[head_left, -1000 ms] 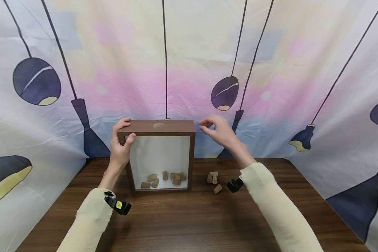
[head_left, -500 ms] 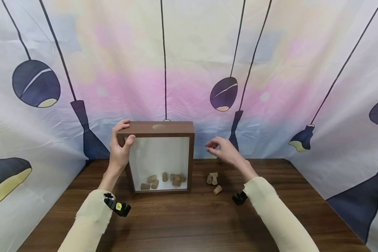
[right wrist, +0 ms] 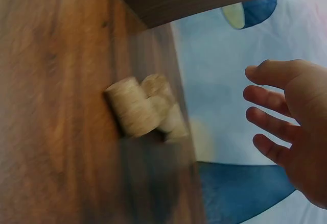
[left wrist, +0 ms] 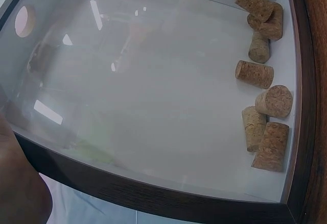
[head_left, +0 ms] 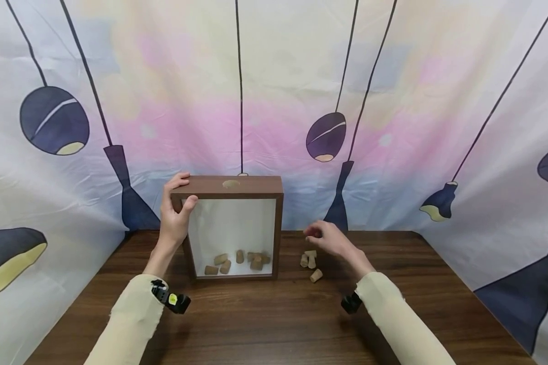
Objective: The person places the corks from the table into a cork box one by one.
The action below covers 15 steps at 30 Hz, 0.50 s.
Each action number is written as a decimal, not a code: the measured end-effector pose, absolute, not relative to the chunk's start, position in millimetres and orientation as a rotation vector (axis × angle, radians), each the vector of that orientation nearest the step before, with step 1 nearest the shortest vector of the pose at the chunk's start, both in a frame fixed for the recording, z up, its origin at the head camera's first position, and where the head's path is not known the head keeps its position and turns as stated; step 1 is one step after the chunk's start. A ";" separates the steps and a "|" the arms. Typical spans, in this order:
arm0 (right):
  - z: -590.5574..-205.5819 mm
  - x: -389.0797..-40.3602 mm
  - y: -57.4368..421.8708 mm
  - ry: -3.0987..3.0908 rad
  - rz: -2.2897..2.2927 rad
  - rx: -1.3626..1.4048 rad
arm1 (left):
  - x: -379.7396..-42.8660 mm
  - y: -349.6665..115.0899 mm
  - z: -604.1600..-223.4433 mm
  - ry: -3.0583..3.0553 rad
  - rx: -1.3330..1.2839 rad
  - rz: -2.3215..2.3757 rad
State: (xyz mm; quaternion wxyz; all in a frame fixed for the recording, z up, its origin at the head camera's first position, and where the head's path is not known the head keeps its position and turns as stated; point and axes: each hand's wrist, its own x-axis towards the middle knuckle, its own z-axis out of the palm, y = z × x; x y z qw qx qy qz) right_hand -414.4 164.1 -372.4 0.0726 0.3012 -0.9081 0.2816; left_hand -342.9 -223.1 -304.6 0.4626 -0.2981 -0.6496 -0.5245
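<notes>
A brown wooden shadow box [head_left: 255, 187] with a clear front stands upright on the table. My left hand [head_left: 174, 223] grips its upper left corner, thumb on the front edge and fingers over the top. Several corks [left wrist: 273, 101] lie along the bottom inside the box. An oval hole [head_left: 231, 184] shows in the top side. To the right of the box, my right hand [head_left: 331, 239] is above a small group of corks [head_left: 308, 259], fingers loosely bent with nothing between them. One more cork [head_left: 316, 275] lies nearer to me.
The dark wooden table [head_left: 265, 324] reaches back to a patterned cloth [head_left: 274, 101] that hangs behind and at both sides. A small black camera [head_left: 178, 303] sits on the left wrist and another camera [head_left: 350, 302] on the right.
My right hand has moved down and slightly right, from beside the box's top corner to above the loose corks. The left hand and the box have stayed in place.
</notes>
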 end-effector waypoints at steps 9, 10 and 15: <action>-398.4 -417.2 178.2 -2.830 0.900 0.874 | -341.9 -223.1 -305.9 -1.595 -0.725 -1.296; -400.6 -417.6 179.2 -2.836 0.898 0.875 | -342.1 -223.0 -305.8 -1.596 -0.727 -1.296; -410.2 -418.7 183.5 -2.858 0.899 0.869 | -342.8 -222.7 -305.5 -1.596 -0.730 -1.299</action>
